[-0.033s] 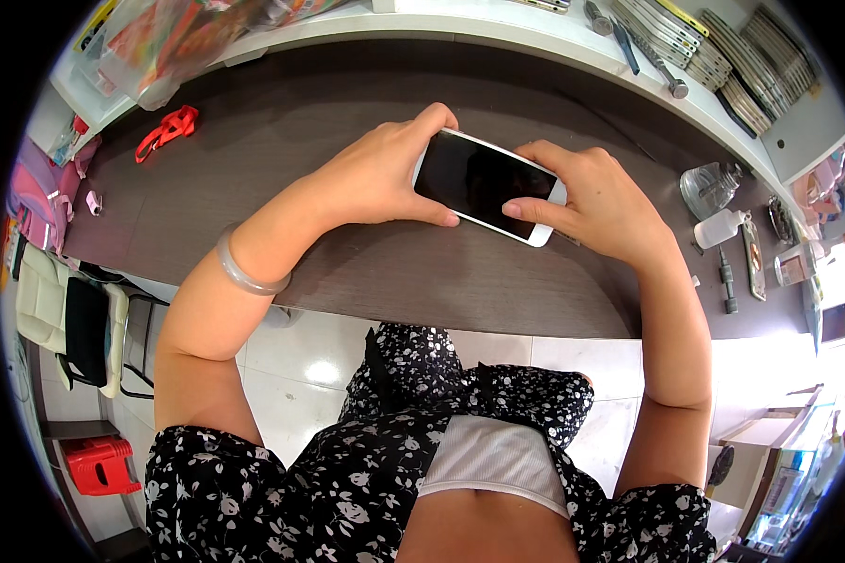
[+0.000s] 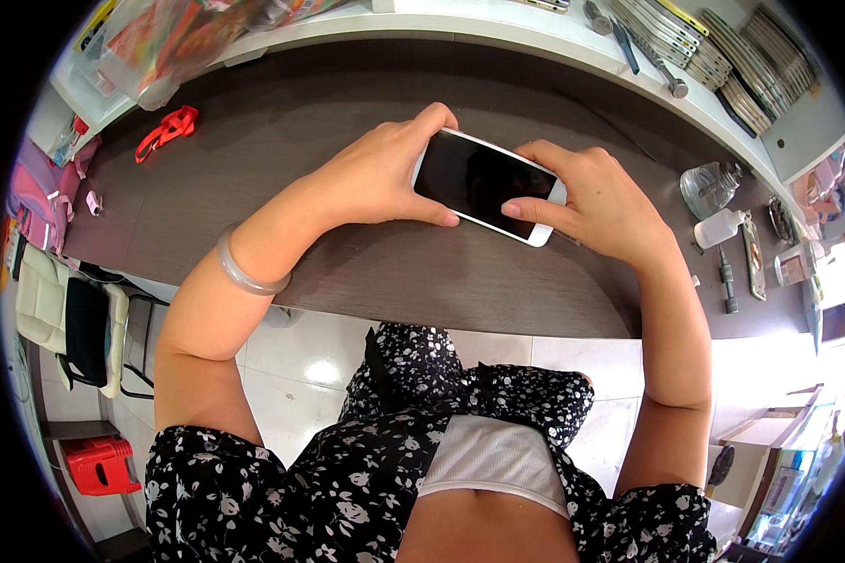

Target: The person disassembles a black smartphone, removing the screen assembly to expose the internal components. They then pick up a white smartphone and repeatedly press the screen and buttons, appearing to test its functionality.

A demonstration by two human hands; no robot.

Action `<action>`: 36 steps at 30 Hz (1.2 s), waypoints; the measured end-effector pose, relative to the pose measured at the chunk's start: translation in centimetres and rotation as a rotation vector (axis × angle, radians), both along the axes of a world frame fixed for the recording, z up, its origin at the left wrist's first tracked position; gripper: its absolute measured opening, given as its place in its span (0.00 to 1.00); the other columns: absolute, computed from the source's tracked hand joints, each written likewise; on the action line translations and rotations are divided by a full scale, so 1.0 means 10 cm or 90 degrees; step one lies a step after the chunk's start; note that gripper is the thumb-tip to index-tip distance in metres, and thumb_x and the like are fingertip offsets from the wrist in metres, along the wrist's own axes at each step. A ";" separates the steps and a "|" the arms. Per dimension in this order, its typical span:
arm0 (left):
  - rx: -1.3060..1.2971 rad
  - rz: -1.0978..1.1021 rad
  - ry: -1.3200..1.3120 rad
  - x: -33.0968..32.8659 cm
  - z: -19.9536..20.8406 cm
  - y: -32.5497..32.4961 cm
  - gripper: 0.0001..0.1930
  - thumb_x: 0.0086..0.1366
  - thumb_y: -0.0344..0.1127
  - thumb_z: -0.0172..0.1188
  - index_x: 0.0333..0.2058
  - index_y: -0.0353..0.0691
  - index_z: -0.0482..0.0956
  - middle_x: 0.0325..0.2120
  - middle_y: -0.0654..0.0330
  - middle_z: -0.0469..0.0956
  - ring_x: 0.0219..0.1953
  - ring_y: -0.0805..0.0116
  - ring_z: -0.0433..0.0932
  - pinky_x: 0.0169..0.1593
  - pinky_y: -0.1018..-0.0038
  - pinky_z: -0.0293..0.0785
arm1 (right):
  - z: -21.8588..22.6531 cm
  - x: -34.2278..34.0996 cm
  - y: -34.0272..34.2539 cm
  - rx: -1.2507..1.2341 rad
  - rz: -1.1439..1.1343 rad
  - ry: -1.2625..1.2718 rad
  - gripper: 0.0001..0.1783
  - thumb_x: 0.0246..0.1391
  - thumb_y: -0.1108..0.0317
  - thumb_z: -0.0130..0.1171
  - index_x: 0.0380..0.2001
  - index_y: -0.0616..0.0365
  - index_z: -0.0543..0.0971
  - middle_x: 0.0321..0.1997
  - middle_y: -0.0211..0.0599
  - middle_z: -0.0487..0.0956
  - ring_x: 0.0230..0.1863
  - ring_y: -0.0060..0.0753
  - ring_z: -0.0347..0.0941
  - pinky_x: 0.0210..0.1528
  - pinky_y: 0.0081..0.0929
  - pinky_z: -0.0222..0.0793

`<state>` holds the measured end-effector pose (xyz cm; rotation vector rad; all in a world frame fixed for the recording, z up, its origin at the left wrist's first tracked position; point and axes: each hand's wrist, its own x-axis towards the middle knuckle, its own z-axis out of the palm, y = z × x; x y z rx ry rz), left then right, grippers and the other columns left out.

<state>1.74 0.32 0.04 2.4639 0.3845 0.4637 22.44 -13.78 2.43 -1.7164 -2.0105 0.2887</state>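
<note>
A smartphone [image 2: 486,178] with a white frame and a dark screen is held sideways over the brown desk, its right end tilted toward me. My left hand [image 2: 380,174] grips its left end, with the thumb along the near edge and the index finger at the far corner. At the other end, my right hand [image 2: 601,202] holds it with the thumb lying on the lower right of the screen and a finger at the far edge. The phone's back and the fingers beneath it are hidden.
On the desk's right stand a glass bottle [image 2: 706,192], a white squeeze bottle [image 2: 718,228] and a screwdriver [image 2: 727,281]. A red strap [image 2: 167,133] lies at the left. Phone frames [image 2: 652,38] and tools line the white shelf [image 2: 554,39] behind.
</note>
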 end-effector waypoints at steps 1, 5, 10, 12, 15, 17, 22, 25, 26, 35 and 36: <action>0.000 -0.002 -0.003 0.00 -0.01 0.01 0.36 0.41 0.38 0.78 0.45 0.40 0.64 0.33 0.52 0.77 0.38 0.53 0.76 0.41 0.64 0.69 | 0.00 0.00 0.00 -0.002 -0.001 0.000 0.26 0.47 0.52 0.68 0.41 0.63 0.79 0.23 0.51 0.80 0.27 0.51 0.79 0.33 0.38 0.73; -0.005 -0.002 -0.013 0.00 -0.01 0.01 0.36 0.40 0.37 0.78 0.45 0.40 0.64 0.33 0.53 0.77 0.38 0.54 0.76 0.41 0.65 0.69 | 0.02 -0.02 0.00 -0.013 -0.007 0.003 0.28 0.47 0.49 0.67 0.41 0.63 0.79 0.23 0.52 0.80 0.28 0.52 0.79 0.33 0.38 0.73; -0.015 -0.002 -0.010 0.00 0.00 0.01 0.35 0.40 0.36 0.78 0.44 0.40 0.64 0.33 0.53 0.77 0.38 0.55 0.76 0.42 0.66 0.69 | 0.04 -0.04 -0.01 -0.025 -0.016 0.004 0.30 0.47 0.45 0.67 0.41 0.63 0.79 0.24 0.52 0.80 0.28 0.52 0.79 0.34 0.38 0.73; -0.016 -0.002 -0.010 0.00 0.00 0.00 0.35 0.39 0.36 0.78 0.44 0.40 0.64 0.33 0.53 0.77 0.38 0.55 0.76 0.42 0.66 0.69 | 0.03 -0.03 -0.01 -0.021 -0.016 -0.002 0.31 0.47 0.45 0.66 0.41 0.63 0.79 0.24 0.52 0.80 0.28 0.53 0.79 0.34 0.39 0.73; -0.017 0.002 -0.008 0.00 0.01 -0.01 0.35 0.39 0.36 0.78 0.44 0.40 0.64 0.34 0.54 0.77 0.38 0.55 0.76 0.42 0.66 0.69 | 0.07 -0.06 -0.02 -0.031 -0.026 -0.006 0.31 0.47 0.44 0.66 0.41 0.63 0.79 0.23 0.52 0.80 0.28 0.53 0.79 0.34 0.39 0.73; -0.024 0.005 -0.004 0.00 0.01 0.00 0.35 0.39 0.36 0.78 0.44 0.41 0.64 0.34 0.54 0.77 0.39 0.55 0.76 0.42 0.66 0.69 | 0.06 -0.05 -0.02 -0.034 -0.026 -0.008 0.31 0.47 0.44 0.66 0.41 0.63 0.79 0.23 0.52 0.80 0.28 0.52 0.79 0.34 0.39 0.73; -0.009 0.002 -0.015 0.00 0.01 0.00 0.35 0.39 0.36 0.78 0.44 0.40 0.65 0.34 0.54 0.77 0.39 0.55 0.76 0.43 0.66 0.69 | 0.08 -0.05 -0.02 -0.039 -0.024 0.004 0.31 0.47 0.44 0.66 0.42 0.63 0.80 0.23 0.51 0.80 0.28 0.52 0.79 0.34 0.38 0.73; -0.008 0.001 -0.015 0.00 0.01 -0.01 0.35 0.39 0.36 0.78 0.44 0.40 0.64 0.34 0.54 0.77 0.39 0.56 0.76 0.42 0.66 0.69 | 0.06 -0.04 -0.01 -0.045 -0.023 0.011 0.31 0.47 0.44 0.66 0.42 0.63 0.80 0.23 0.51 0.80 0.28 0.51 0.79 0.34 0.38 0.74; -0.008 0.001 -0.013 0.00 0.01 -0.01 0.35 0.39 0.36 0.78 0.44 0.40 0.64 0.34 0.54 0.77 0.39 0.56 0.76 0.42 0.66 0.69 | 0.06 -0.04 -0.01 -0.044 -0.022 0.010 0.31 0.47 0.45 0.66 0.42 0.63 0.80 0.24 0.51 0.80 0.28 0.51 0.79 0.34 0.37 0.74; -0.014 -0.004 -0.018 0.00 0.00 0.01 0.35 0.39 0.35 0.78 0.43 0.40 0.64 0.33 0.54 0.77 0.38 0.57 0.75 0.42 0.66 0.69 | 0.07 -0.03 -0.01 -0.042 -0.013 0.012 0.30 0.47 0.45 0.66 0.42 0.62 0.80 0.24 0.51 0.80 0.29 0.51 0.79 0.34 0.37 0.73; -0.015 -0.003 -0.017 0.00 0.00 0.01 0.35 0.39 0.35 0.78 0.44 0.40 0.64 0.33 0.54 0.77 0.38 0.57 0.75 0.42 0.66 0.69 | 0.06 -0.03 -0.01 -0.040 -0.012 0.009 0.30 0.47 0.45 0.66 0.42 0.62 0.80 0.24 0.51 0.80 0.28 0.51 0.79 0.33 0.37 0.73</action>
